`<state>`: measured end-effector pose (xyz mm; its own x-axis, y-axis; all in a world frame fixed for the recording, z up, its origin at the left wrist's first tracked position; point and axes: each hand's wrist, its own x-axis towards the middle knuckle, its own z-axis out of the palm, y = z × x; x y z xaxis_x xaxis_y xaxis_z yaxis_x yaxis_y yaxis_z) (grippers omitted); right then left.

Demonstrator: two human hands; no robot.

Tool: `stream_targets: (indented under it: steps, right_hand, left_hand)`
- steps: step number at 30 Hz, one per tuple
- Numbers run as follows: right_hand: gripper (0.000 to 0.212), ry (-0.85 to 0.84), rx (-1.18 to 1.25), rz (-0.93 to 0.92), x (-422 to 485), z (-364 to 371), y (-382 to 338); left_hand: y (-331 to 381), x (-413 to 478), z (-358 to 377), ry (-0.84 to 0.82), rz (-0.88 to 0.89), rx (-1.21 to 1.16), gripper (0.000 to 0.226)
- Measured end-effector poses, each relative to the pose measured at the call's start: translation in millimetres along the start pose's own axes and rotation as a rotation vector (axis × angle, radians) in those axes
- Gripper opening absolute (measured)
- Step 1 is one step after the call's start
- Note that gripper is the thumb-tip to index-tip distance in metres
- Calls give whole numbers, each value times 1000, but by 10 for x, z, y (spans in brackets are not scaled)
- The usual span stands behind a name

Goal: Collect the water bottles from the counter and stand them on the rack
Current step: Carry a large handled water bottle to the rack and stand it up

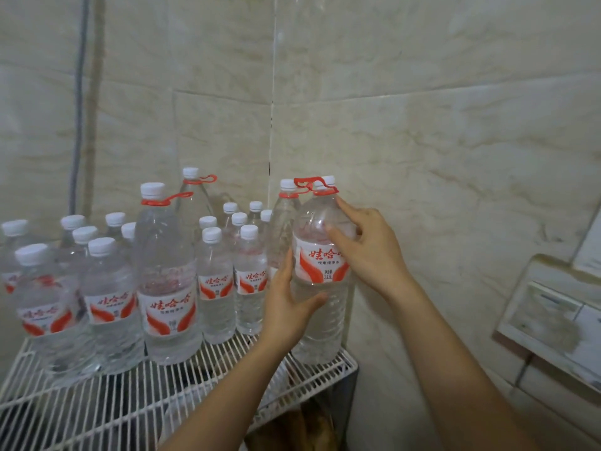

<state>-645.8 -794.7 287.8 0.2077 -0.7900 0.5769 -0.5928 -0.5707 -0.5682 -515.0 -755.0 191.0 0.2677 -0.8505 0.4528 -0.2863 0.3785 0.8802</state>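
A large clear water bottle (320, 307) with a red-and-white label, white cap and red carry loop stands upright at the right end of the white wire rack (136, 398). My left hand (286, 304) wraps its lower body, thumb across the front. My right hand (367, 245) holds its upper part near the shoulder. A second large bottle (283, 222) stands right behind it. Two more large bottles (167, 281) and several small ones (216, 288) stand upright across the shelf to the left.
Marbled tile walls meet in a corner behind the rack. A grey pipe (79, 102) runs down the left wall. A tiled ledge (553, 323) juts out at the right. Items lie on a lower shelf under the wire (312, 421).
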Motion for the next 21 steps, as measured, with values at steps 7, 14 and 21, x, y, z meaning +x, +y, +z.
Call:
stream_targets:
  steps: [7,14,21]
  right_hand:
    - [84,19,6,35,-155,147,110]
    - [89,-14,230,111,-80,143,259]
    - [80,66,167,120,-157,132,261]
  left_hand:
    - [-384,-307,60,-59,-108,60,83]
    - [-414,-357,313,150,-146,152,98]
    - [-451,-375,361,163,-158,205,101]
